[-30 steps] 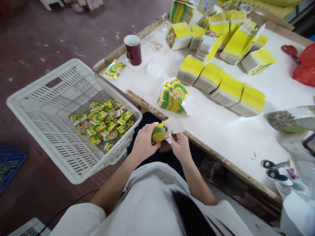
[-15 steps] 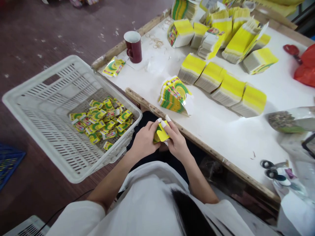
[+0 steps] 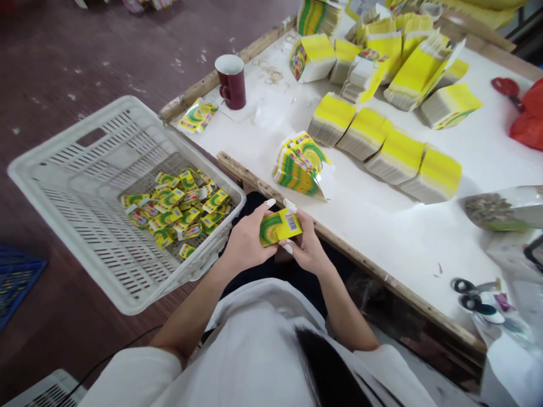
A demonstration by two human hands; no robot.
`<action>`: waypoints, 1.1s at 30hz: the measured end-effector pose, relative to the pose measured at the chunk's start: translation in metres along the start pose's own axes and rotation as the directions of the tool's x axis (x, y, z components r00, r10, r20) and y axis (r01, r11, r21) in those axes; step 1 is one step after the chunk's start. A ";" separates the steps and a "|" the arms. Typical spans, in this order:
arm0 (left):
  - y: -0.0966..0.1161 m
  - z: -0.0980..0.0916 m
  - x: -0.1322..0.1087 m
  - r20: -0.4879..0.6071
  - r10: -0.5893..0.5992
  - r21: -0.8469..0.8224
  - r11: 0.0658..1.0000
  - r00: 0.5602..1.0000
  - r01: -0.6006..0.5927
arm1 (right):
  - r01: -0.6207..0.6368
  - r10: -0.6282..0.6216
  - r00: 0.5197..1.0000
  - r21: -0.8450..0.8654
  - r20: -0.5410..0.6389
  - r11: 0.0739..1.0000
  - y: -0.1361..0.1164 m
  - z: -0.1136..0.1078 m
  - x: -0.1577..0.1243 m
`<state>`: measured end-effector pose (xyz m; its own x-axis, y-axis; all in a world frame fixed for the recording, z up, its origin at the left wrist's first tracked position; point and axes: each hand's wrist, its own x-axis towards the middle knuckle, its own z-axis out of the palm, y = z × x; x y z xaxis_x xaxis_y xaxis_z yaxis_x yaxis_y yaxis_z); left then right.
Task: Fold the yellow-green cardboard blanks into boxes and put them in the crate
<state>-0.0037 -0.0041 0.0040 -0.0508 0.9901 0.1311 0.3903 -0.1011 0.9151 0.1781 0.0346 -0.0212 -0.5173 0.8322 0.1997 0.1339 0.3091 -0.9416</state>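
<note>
Between my two hands is a small yellow and green carton with a barcode at its right end, held above my lap by the table edge. My left hand grips its left end, and my right hand pinches the right end between thumb and fingers. Just beyond, a fanned stack of flat printed cartons lies on the table. To my left, a white plastic crate has several small folded boxes in its bottom.
Stacks of yellow cartons cover the middle and back of the white table. A maroon mug stands near the left edge beside a printed packet. Scissors, a bag of grey-brown bits and a red bag lie rightward.
The carton has turned between my hands, so its long printed face and barcode now show. My right hand has shifted to its right end, and the fingers of both hands have moved apart.
</note>
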 end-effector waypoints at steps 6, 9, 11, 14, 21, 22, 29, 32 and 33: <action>-0.012 -0.008 -0.003 -0.493 -0.486 -0.811 0.557 0.721 -0.179 | -0.096 0.058 0.955 -0.118 -0.291 0.988 0.004 -0.024 0.028; -0.016 -0.008 -0.002 -0.318 -0.718 -0.941 0.321 0.619 -0.110 | -0.225 0.003 0.869 -0.391 -0.495 0.892 0.010 -0.050 0.063; -0.016 -0.001 -0.005 -0.182 -0.744 -0.970 0.244 0.643 0.007 | -0.333 -0.028 0.827 -0.529 -0.562 0.781 0.018 -0.060 0.087; -0.014 0.013 -0.009 -0.067 -0.720 -0.968 0.216 0.691 0.131 | -0.468 0.012 0.800 -0.611 -0.600 0.638 0.031 -0.064 0.113; -0.017 0.024 -0.003 -0.033 -0.642 -0.919 0.320 0.766 0.229 | -0.486 0.073 0.815 -0.611 -0.574 0.625 0.042 -0.067 0.115; -0.017 0.024 -0.002 -0.023 -0.641 -0.911 0.329 0.767 0.247 | -0.473 0.072 0.822 -0.607 -0.565 0.639 0.042 -0.068 0.113; -0.019 0.029 -0.006 0.029 -0.645 -0.874 0.355 0.764 0.333 | -0.269 -0.128 0.862 -0.657 -0.490 0.705 0.040 -0.084 0.125; -0.021 0.028 -0.009 0.029 -0.668 -0.869 0.350 0.743 0.349 | -0.216 -0.042 0.935 -0.658 -0.352 0.722 0.044 -0.092 0.142; -0.021 0.027 -0.010 0.025 -0.672 -0.870 0.350 0.740 0.347 | -0.201 0.004 0.957 -0.651 -0.290 0.732 0.045 -0.093 0.146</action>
<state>0.0132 -0.0088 -0.0271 -0.2774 0.8031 -0.5274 -0.6806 0.2232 0.6978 0.1866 0.2128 -0.0090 -0.2490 0.9312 0.2661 0.7521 0.3590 -0.5527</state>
